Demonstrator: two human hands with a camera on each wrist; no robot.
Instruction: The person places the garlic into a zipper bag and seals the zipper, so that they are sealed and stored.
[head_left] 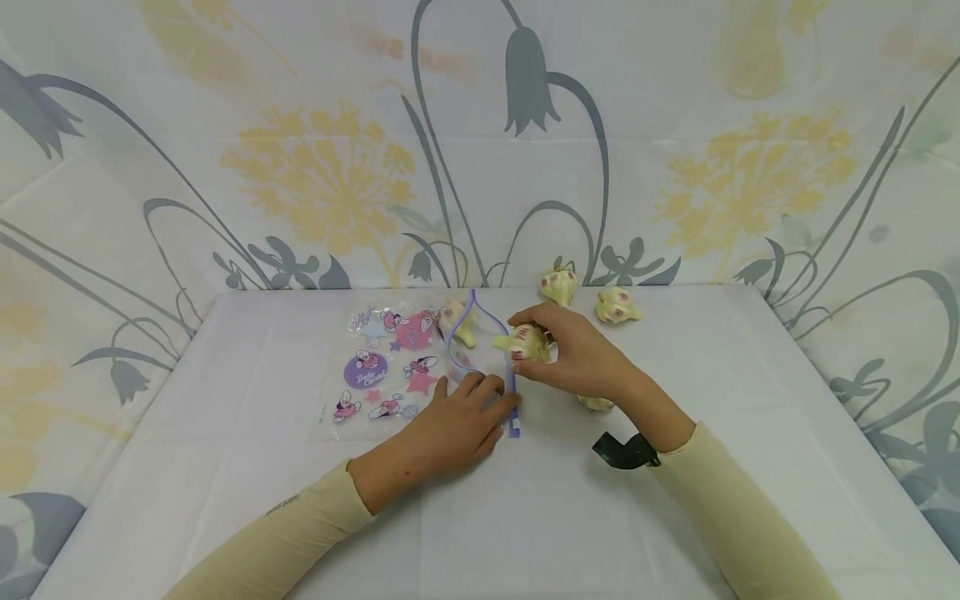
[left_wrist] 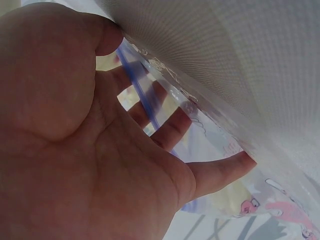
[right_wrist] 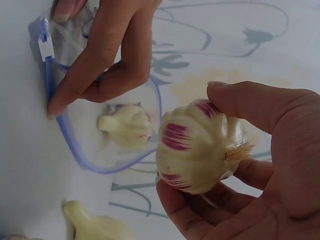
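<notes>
Held garlic bulb: the pale, purple-streaked garlic bulb (head_left: 527, 342) sits just right of centre in the head view, neck pointing left, beside the bag mouth. Whether it touches the mouth, you cannot tell.
Right hand: your right hand (head_left: 576, 354) is clamped on that bulb, thumb on one side, fingers on the other; the right wrist view shows its root tuft towards your palm.
Bag mouth: the lavender zip strip (right_wrist: 92, 169) bows into a loop, with a white slider (right_wrist: 46, 47) at its near end.
Left hand: your left hand (head_left: 453, 417) lies low centre on the bag, fingers apart, tips at the strip; it seems to steady the mouth.
Bag: the clear printed bag (head_left: 366, 371) lies flat, left of centre.
Bagged bulb: another bulb (head_left: 453, 318) shows just behind the mouth, apparently inside.
Step in hand: by your judgement, bringing the held bulb to the open mouth.
Next move: would call for steering the bulb left through the loop, mouth kept wide, then loosening your right fingers.
In the way: the bagged bulb sits close behind the opening and could block it; the limp strip could fold under the bulb.
Loose bulbs: one bulb (head_left: 558, 286) upper centre-right, a second bulb (head_left: 617, 306) right of it, and a third bulb (head_left: 595, 403) partly hidden under your right wrist.
Surroundings: white worktop (head_left: 660, 525), floral cloth (head_left: 322, 183) behind, dark band (head_left: 626, 452) at your right cuff.
</notes>
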